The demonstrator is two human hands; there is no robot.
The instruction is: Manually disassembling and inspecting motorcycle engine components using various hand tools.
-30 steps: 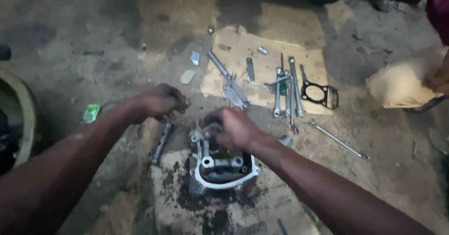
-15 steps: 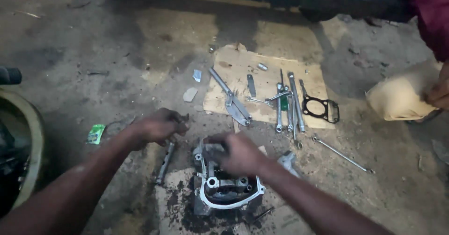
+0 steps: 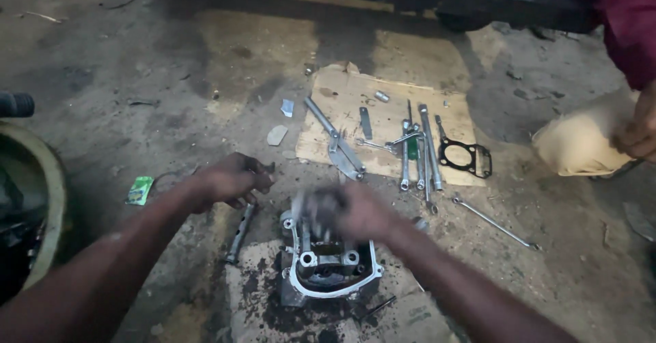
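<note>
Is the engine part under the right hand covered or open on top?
Open: the engine part shows its inner metal pieces inside the pale rim; the right hand rests on its far end.

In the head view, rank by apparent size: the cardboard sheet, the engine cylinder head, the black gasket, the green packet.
1. cardboard sheet
2. engine cylinder head, nearer the camera
3. black gasket
4. green packet

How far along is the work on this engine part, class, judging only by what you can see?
Done: the cylinder head sits stripped on oily cardboard, with wrenches and a black gasket laid out on another sheet. In hand: the right hand is on the head's top and the left hand is curled beside it. Left: loose parts remain unfitted.
</note>
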